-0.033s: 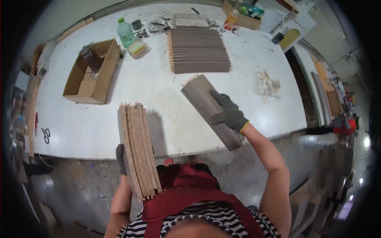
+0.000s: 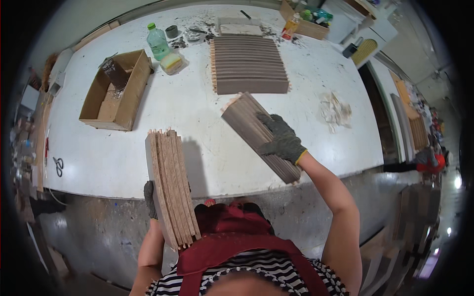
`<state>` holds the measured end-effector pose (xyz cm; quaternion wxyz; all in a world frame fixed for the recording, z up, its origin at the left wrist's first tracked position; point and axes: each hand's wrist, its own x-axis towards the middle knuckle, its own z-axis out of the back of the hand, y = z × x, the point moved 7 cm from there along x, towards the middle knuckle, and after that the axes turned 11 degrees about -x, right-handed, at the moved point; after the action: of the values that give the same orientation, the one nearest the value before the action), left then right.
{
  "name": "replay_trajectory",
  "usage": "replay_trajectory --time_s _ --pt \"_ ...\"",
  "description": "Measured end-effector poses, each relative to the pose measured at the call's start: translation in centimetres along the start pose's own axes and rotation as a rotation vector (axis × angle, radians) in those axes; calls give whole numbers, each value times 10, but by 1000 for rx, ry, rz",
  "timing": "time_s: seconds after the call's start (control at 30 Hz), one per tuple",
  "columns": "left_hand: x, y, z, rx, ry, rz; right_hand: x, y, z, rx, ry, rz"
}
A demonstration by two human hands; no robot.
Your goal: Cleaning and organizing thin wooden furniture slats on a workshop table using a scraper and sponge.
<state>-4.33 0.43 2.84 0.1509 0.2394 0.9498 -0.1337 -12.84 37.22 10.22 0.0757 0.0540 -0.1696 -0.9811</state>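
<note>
Though messy, white table (image 2: 227, 158), grey floor (image 2: 108, 229).

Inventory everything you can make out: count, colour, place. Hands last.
Table: 1, white, centre
Left bundle: 1, brown, front edge
Right bundle: 1, brown, centre
Stack: 1, brown, far middle
Box: 1, tan, left
Cylinder: 1, dark, inside box
Clear bottle: 1, greenish, far left
Tub: 1, yellowish, far left
Orange bottle: 1, orange, far right
Scissors: 1, black, left
Crumpled plastic: 1, whitish, right
Other clutter: small, blurred, uncounted
Apron: 1, red, bottom
Left hand, right hand: 2, dark gloves, holding bundles
</note>
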Motion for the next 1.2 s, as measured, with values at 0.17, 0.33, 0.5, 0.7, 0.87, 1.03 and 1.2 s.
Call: replay_trajectory --time_s 0.17,0.33,0.5,0.7,0.87,1.03,1.2 --pt "16 14 -32 -8 -117 -178 77 -5 -10 -292 153 227" --pt "43 29 -53 38 -174 -179 115 -23 -16 -462 137 572" --pt "70 34 -48 85 -207 -96 138 -36 -18 -510 174 485" --pt "93 29 -45 42 -256 -13 147 -52 -10 -430 -30 443" --pt "101 28 -49 82 -241 86 147 -45 -10 -457 -54 493" --pt "131 48 -94 533 -262 286 91 -65 27 -97 -420 264" --pt "182 96 -141 1247 236 366 -13 -107 -13 838 -401 -169"
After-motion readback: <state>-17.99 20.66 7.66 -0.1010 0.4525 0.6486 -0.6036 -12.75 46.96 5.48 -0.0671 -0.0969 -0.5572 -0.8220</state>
